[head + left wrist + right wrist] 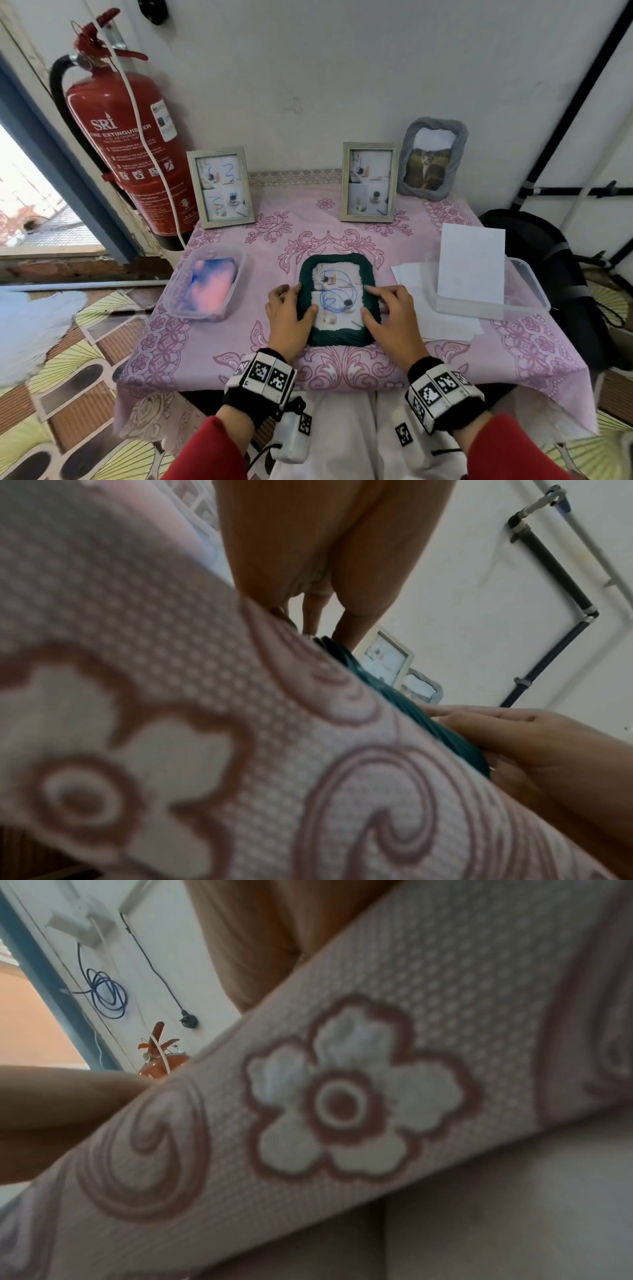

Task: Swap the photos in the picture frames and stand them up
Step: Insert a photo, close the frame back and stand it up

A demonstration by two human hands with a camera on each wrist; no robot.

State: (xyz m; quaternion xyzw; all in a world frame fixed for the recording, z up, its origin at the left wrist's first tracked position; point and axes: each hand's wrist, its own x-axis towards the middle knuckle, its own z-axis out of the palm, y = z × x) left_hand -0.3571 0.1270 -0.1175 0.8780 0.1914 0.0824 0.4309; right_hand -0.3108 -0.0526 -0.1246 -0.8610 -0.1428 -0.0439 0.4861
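Tablecloth (219, 346) bears tubs (205, 291), papers (471, 267), standing frames (368, 181)

fire extinguisher (130, 150) | brand "SRI" | "EXTINGUISHER" below, partly hidden | rest of print too small

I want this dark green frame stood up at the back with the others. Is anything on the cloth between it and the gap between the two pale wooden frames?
Nothing visible. The dark green frame lies flat under both hands; only bare pink tablecloth lies between it and that gap.
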